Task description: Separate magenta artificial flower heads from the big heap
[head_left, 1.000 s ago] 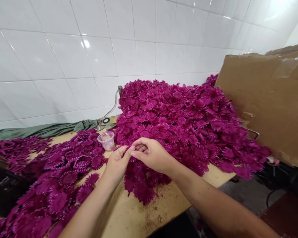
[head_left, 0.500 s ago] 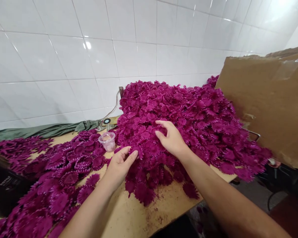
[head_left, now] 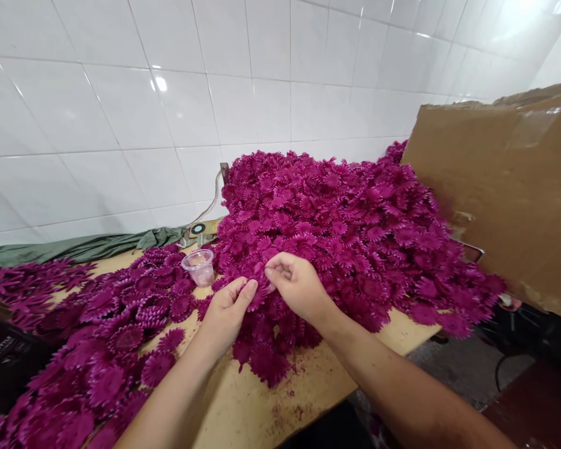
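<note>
Magenta flower [head_left: 261, 297], petals fanned rightward, long axis indistinct; pinched in left hand [head_left: 228, 307], before large flower heap [head_left: 336, 218]. Right hand [head_left: 295, 284]: fingertips at the petals, whether clamped cannot be told.

Your one readable bit of text: "BOTTLE" [head_left: 3, 347], printed on the dark box [head_left: 19, 368] at your 8 o'clock, out where your view cuts the box off. Pale capitals on black, small, line slanting up toward your 2 o'clock. First letter is soft; you get OTTLE more cleanly. Same face, below the word: fainter marks, too small and blurred for you to read. Can't tell you whether those are letters or a logo.
</note>
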Available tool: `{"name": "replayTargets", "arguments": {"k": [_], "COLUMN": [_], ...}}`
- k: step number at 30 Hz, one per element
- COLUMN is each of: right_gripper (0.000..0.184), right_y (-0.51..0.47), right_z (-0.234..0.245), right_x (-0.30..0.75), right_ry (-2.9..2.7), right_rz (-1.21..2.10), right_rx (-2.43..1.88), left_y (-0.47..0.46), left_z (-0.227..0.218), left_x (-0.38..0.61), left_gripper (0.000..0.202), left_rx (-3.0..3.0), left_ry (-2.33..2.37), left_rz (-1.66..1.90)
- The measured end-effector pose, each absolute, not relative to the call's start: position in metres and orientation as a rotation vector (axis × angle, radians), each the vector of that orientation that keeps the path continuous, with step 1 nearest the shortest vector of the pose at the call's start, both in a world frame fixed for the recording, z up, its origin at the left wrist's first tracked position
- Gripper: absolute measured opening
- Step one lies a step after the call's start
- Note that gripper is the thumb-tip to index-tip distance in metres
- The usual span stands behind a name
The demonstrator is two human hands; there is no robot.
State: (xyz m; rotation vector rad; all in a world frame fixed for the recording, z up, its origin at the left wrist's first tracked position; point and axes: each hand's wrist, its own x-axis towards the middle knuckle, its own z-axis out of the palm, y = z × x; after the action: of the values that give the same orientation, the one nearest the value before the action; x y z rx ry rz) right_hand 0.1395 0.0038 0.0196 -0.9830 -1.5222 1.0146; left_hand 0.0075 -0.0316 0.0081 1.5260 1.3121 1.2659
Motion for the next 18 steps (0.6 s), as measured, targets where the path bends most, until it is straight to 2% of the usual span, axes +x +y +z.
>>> {"name": "replayTargets", "arguments": {"k": [4, 7, 9, 13, 18], "right_gripper": [0.009, 0.022, 0.023, 0.018, 0.010], "right_y": [0.026, 0.024, 0.012, -0.013, -0.016], "right_z": [0.026, 0.029, 0.028, 0.024, 0.016], "right_x": [0.160, 0.167, 0.162, 0.143, 0.129], "right_ry": [-1.362, -1.507, -1.647, -1.844, -1.765], "right_rz": [0.760, 0.461, 0.388, 0.753, 1.143], "right_rx": [-1.124, -1.118, -1.045, -0.909, -0.892], "left_y": [-0.035, -0.035, -0.032, -0.026, -0.026], "left_z": [0.012, 0.011, 0.009, 0.004, 0.002], "left_x": [0.005, 0.004, 0.003, 0.003, 0.003], "left_gripper": [0.037, 0.034, 0.033, 0.038, 0.050], "left_rx": [1.497, 1.437, 1.441, 1.470, 1.459], "left_ry": [1.252, 1.210, 1.221, 1.261, 1.296], "left_rz": [1.270, 1.262, 1.255, 1.305, 1.293]}}
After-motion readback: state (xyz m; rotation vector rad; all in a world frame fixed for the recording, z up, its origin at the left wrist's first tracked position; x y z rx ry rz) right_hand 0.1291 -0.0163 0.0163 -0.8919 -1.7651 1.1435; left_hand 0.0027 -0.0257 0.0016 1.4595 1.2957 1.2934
